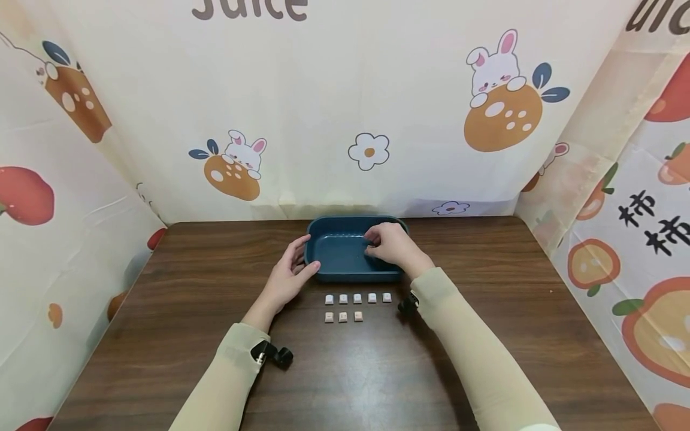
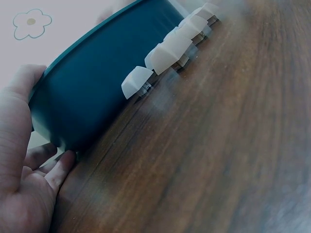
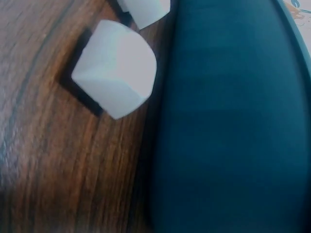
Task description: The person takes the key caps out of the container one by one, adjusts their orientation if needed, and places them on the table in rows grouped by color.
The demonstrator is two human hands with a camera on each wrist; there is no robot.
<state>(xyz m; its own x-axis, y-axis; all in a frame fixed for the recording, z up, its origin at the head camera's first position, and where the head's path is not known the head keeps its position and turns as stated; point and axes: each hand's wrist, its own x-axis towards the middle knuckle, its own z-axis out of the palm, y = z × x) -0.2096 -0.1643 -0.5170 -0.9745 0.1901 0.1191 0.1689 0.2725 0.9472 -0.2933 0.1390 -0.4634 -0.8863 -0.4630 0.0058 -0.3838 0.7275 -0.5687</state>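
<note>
tray (image 1: 345, 275) mid-table (image 1: 485, 335), keycaps (image 1: 357, 298) in rows before it

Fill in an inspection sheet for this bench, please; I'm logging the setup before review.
Surface: dark brown wooden table, bare wood around the items.
Job's things: dark blue oblong plastic tray at the far middle; eight small pale keycaps in two rows, five and three, in front of it.
Clutter: nothing seen.
Grippers: left hand rests against the tray's left end; right hand reaches into the tray, fingers curled, contents hidden.
Cables: nothing seen.
Surroundings: cream cartoon-print cloth on three sides.
</note>
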